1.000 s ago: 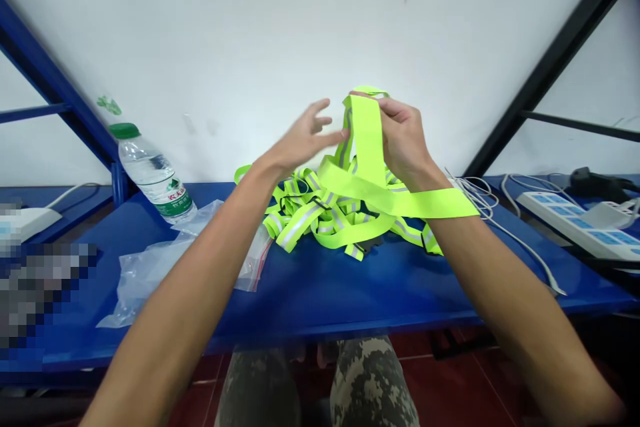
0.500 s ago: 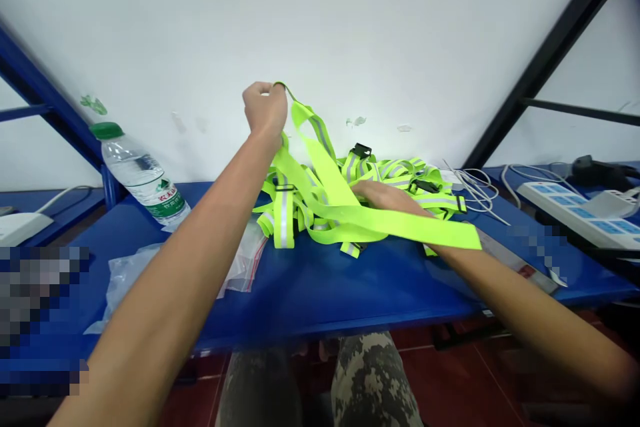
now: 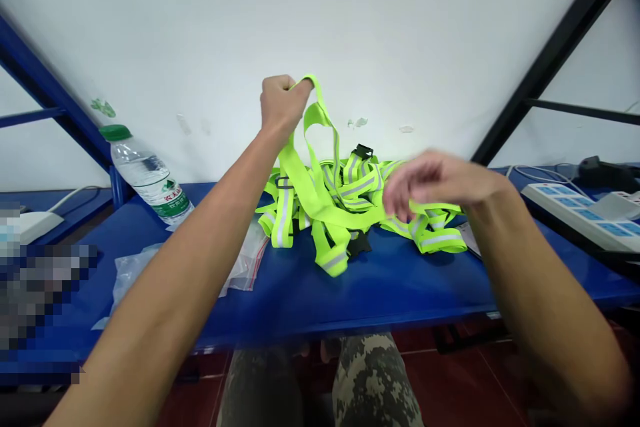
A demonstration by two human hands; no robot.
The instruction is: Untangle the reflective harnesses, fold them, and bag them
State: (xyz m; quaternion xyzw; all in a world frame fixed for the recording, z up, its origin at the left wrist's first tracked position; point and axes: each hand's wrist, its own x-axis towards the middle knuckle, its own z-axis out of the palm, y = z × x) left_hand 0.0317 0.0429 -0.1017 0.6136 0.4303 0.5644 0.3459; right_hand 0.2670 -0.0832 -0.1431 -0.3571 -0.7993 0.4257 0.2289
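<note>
Left hand [image 3: 285, 103] clenched on hi-vis straps [image 3: 345, 207] above a blue table [image 3: 350, 300]

The straps, neon yellow with grey reflective stripes, lie in a tangled heap mid-table, and one runs up from it into the left hand, gripped tight in the fist. The right hand [image 3: 435, 183] is blurred, loosely open and holding nothing, over the right of the heap; whether it touches I cannot tell. Against the earlier frame, that hand has lifted off the straps, and the left fist sits higher and further right.

Counted: two hands, two black buckles [image 3: 363, 152] [image 3: 359, 243], one water bottle [image 3: 147, 177] with a green cap, one zip bag [image 3: 245, 263], one power strip [image 3: 570, 210]. The table is glossy blue metal, with a scuffed white wall [image 3: 150, 47] behind, a black frame post [image 3: 555, 47] at right and red floor tiles [image 3: 450, 387] below, past camouflage trousers [image 3: 373, 380]
</note>
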